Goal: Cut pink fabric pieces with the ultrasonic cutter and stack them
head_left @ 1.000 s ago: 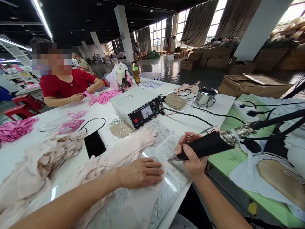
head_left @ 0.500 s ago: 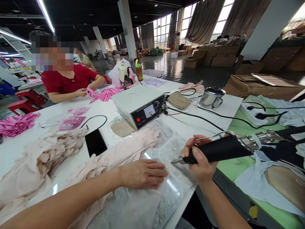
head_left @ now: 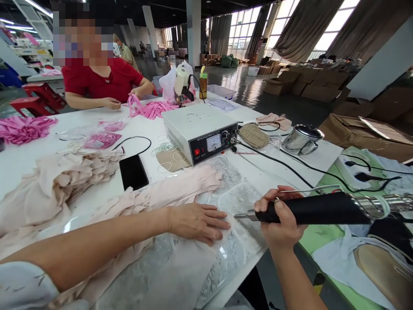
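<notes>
My left hand (head_left: 200,221) lies flat, fingers stretched out, on a thin pale beige fabric piece (head_left: 190,267). Under that fabric is a clear, scuffed plastic sheet (head_left: 230,252) on the table. My right hand (head_left: 284,215) is wrapped round the black barrel of a handheld ultrasonic welding gun (head_left: 318,210). Its narrow metal tip points left and sits just beyond my left fingertips, at the fabric's edge; whether it touches the fabric I cannot tell. Beside my left forearm lies a stack of beige fabric pieces (head_left: 174,189).
A control box (head_left: 206,133) with a dial stands ahead, its black cable running right. A phone (head_left: 133,172), another beige fabric pile (head_left: 61,176) and a steel mug (head_left: 302,140) are on the table (head_left: 155,125). Across it, a person in red (head_left: 103,82) handles pink strips (head_left: 155,108).
The view has shifted, so the table things appear farther right. My left hand still presses flat and my right keeps its grip on the welding gun. The other person's hands have moved apart.
</notes>
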`<state>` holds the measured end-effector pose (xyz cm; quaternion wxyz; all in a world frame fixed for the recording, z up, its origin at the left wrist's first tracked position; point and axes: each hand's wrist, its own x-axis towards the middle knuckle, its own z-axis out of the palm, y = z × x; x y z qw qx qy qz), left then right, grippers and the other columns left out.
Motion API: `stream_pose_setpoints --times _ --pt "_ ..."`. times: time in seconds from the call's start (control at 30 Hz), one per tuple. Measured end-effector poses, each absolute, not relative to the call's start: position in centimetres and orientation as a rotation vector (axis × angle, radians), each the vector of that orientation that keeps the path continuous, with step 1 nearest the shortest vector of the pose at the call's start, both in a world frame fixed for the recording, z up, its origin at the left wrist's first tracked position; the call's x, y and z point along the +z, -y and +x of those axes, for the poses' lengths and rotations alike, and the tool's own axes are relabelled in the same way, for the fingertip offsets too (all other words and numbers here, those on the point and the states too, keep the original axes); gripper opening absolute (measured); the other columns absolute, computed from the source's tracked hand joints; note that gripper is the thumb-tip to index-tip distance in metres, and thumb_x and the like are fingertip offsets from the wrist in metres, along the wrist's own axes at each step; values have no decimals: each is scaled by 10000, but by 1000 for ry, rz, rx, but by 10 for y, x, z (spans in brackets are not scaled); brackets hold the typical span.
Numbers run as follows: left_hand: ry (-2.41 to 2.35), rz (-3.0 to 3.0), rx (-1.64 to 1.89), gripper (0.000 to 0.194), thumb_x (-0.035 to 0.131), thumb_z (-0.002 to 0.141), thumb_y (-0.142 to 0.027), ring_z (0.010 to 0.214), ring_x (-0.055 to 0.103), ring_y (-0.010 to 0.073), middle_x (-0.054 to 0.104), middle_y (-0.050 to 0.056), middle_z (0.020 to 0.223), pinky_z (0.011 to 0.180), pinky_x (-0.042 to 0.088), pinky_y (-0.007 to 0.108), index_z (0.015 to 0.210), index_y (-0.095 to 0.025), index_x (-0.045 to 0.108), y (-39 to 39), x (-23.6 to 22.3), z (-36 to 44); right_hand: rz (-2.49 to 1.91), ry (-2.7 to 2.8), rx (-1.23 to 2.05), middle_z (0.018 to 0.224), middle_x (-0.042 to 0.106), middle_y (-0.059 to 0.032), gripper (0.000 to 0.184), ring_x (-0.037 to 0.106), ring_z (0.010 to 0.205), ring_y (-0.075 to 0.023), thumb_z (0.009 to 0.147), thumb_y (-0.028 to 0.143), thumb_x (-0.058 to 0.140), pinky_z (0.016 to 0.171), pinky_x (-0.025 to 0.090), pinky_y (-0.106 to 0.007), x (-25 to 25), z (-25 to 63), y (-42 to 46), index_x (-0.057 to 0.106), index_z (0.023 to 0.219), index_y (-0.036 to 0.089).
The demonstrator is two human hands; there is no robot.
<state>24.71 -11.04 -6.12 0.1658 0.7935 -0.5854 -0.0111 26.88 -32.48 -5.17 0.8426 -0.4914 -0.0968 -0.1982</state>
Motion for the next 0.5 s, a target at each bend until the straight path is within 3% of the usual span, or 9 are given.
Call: stream_pose_setpoints --times 0.13,0.3,0.5 --pt "1572 2224 -84 97 697 839 -240 1306 452 205 567 -4 1329 1131 332 350 903 -263 629 111 -63 247 -1042 179 -418 715 541 46 201 486 474 -98 702 206 604 455 427 -277 -47 263 326 565 898 230" --pt "1554 2193 -108 131 727 809 -227 1309 446 228 551 8 1345 1143 318 373 882 -247 621 111 -67 247 -1065 169 -331 694 523 37 146 476 464 -97 695 234 609 429 423 -268 -41 247 332 577 837 224" --pt "1457 2128 -131 150 741 796 -210 1312 439 177 565 -78 1318 1149 304 305 863 -286 630 110 -70 248 -1097 163 -269 686 497 34 124 470 454 -97 692 252 633 418 426 -271 -42 239 333 573 795 219"
